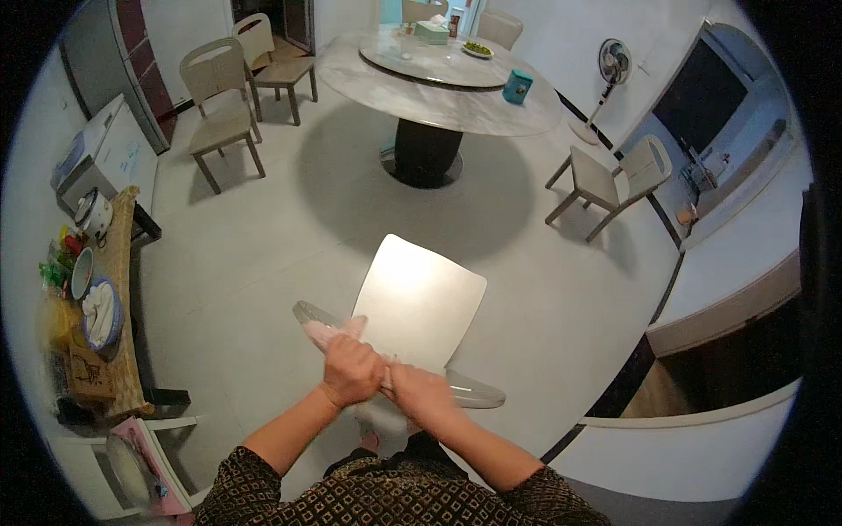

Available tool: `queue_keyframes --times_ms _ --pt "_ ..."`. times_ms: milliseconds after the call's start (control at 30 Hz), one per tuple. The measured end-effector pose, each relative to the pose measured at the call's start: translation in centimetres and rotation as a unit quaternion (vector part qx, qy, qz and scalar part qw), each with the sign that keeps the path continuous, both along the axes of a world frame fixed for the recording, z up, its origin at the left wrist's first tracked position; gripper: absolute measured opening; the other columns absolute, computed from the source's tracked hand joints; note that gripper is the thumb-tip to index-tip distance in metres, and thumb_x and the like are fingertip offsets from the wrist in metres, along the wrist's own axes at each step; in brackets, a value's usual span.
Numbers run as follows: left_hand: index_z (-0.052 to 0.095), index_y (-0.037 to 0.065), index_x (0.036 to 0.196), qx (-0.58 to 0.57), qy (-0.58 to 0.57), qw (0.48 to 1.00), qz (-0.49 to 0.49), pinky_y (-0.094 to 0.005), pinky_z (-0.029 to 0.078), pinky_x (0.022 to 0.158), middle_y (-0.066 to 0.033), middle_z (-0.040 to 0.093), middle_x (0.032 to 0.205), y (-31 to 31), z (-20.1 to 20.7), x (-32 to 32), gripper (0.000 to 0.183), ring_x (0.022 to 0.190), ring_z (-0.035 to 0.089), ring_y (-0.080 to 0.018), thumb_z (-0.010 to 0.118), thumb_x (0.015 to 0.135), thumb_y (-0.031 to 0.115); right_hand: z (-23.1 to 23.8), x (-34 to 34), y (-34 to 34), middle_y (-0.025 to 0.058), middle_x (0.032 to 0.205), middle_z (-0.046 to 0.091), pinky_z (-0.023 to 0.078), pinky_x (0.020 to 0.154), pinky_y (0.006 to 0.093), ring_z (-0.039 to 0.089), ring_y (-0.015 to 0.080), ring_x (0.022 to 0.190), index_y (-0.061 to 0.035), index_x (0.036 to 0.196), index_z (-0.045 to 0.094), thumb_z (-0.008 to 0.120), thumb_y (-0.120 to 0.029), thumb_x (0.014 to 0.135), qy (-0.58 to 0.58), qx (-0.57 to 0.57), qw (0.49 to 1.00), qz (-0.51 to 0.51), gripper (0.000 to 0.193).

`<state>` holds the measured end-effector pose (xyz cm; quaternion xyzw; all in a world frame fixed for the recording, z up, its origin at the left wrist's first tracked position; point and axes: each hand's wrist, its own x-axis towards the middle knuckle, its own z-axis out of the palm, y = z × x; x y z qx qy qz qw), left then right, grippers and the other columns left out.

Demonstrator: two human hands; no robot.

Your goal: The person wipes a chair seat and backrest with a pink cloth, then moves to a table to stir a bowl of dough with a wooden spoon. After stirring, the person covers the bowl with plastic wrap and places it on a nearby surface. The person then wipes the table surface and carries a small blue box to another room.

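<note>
My left hand (352, 370) and my right hand (423, 394) are closed next to each other on a pale pink cloth (321, 335), which looks bunched or twisted between them. One end of the cloth sticks out past my left fist. Below and behind my hands stands a chair with a light, shiny seat (421, 298). Its curved grey backrest (478, 391) shows on both sides of my fists. I cannot tell whether the cloth touches the backrest. My right hand is slightly blurred.
Ahead stands a round marble table (351, 74) with a turntable, a tissue box (431, 33), a plate of green food and a teal container (517, 87). Chairs stand left (219, 131) and right (596, 180). A low wooden bench (127, 289) holds bowls and a cooker. A fan (614, 63) stands far right.
</note>
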<state>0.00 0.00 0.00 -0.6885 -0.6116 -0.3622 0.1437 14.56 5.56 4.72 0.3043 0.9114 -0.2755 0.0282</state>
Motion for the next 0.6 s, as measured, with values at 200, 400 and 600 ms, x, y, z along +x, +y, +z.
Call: queue_keyframes --times_ms 200,400,600 --pt "0.047 0.010 0.052 -0.089 0.039 0.993 -0.063 -0.0345 0.033 0.048 -0.0058 0.045 0.049 2.5 1.2 10.7 0.015 0.046 0.046 -0.0196 0.053 0.063 0.017 -3.4 11.1 3.0 0.0125 0.085 0.058 0.045 0.066 0.0395 0.055 0.0302 0.078 -0.0082 0.089 0.051 0.058 -0.027 0.072 0.118 0.062 0.991 0.013 0.026" --pt "0.051 0.010 0.059 -0.204 0.099 0.966 -0.122 -0.0354 0.034 0.046 -0.0062 0.050 0.054 5.5 1.0 16.8 0.017 0.048 0.049 -0.0203 0.052 0.069 0.024 -7.1 17.0 4.6 0.0110 0.092 0.056 0.043 0.072 0.0385 0.052 0.0307 0.086 -0.0078 0.093 0.052 0.062 -0.020 0.068 0.174 0.088 0.979 -0.051 0.030" --pt "0.050 0.010 0.053 -0.218 0.040 0.966 -0.135 -0.0336 0.037 0.045 -0.0081 0.052 0.052 3.9 2.5 12.8 0.032 0.047 0.052 -0.0202 0.052 0.075 0.033 -3.4 14.3 4.3 0.0156 0.097 0.053 0.043 0.075 0.0398 0.051 0.0340 0.089 -0.0049 0.090 0.051 0.068 -0.022 0.063 0.181 0.160 0.970 0.006 0.036"
